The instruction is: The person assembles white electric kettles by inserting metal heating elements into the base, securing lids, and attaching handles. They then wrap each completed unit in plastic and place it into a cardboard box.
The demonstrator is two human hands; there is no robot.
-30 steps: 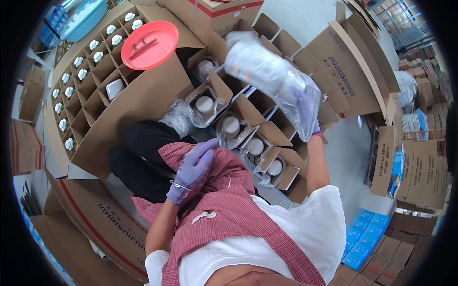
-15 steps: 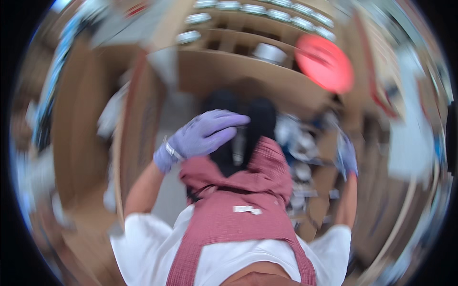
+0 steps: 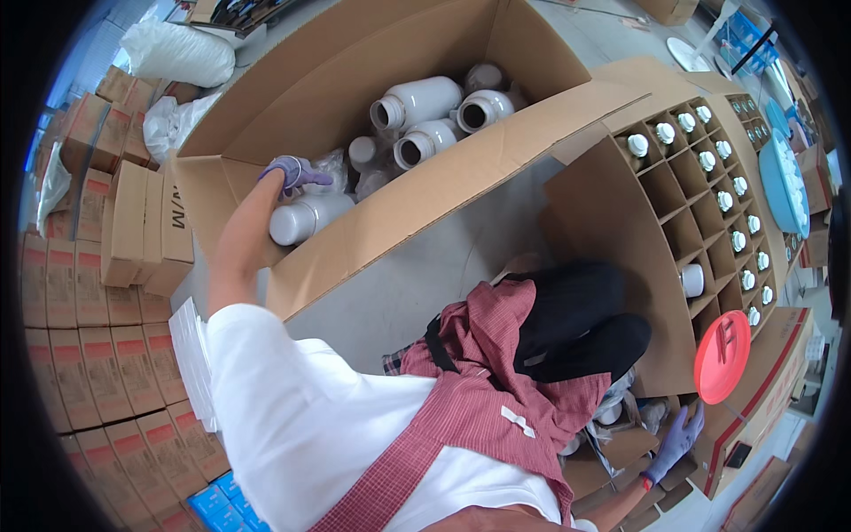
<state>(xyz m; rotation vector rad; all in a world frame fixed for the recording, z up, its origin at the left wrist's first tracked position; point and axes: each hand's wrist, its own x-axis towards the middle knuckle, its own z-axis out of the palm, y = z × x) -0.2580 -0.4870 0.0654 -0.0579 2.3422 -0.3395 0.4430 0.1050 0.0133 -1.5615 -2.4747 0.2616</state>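
Bottles [image 3: 429,99], white and wide-mouthed, are found lying in the open carton [image 3: 461,182] toward twelve o'clock; work there is judged unfinished. The left hand [image 3: 297,173], at ten o'clock, is placed inside at clear plastic film [image 3: 333,165]; whether its fingers are closed cannot be told. The right hand [image 3: 677,440], at four o'clock, is held with fingers apart. White-capped bottles [image 3: 737,240] are seated in only some cells of the partitioned carton [image 3: 603,204] near three o'clock.
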